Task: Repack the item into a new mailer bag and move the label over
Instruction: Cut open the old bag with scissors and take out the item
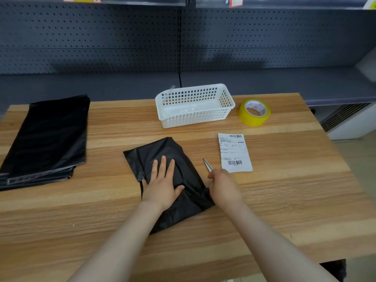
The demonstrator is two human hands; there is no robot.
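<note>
A black packed mailer bag lies crumpled in the middle of the wooden table. My left hand presses flat on it with straight fingers. My right hand sits at the bag's right edge and grips a thin metal blade that points up and away; I cannot tell what tool it is. A white shipping label with barcodes lies loose on the table just right of the bag. A stack of flat black new mailer bags lies at the table's left side.
A white slotted plastic basket stands behind the bag, holding something clear. A roll of yellow tape sits to its right. Grey pegboard shelving rises behind the table. The table's front edge is near my forearms.
</note>
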